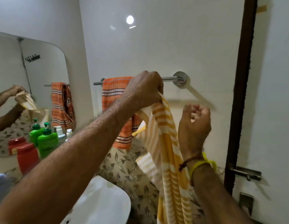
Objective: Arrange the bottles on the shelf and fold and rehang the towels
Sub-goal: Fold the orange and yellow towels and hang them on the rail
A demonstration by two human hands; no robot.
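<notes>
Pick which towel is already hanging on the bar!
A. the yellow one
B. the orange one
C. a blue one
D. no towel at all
B: the orange towel is draped over the bar, while the left hand grips the yellow towel bunched up by the bar; the right hand holds nothing.

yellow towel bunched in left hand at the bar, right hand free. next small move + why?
Probably bring the right hand in to take the hanging yellow striped towel and feed its top over the bare stretch of towel bar. The left hand grips it bunched at bar height, the right is open beside it, and the orange towel already covers the bar's left part.
</notes>
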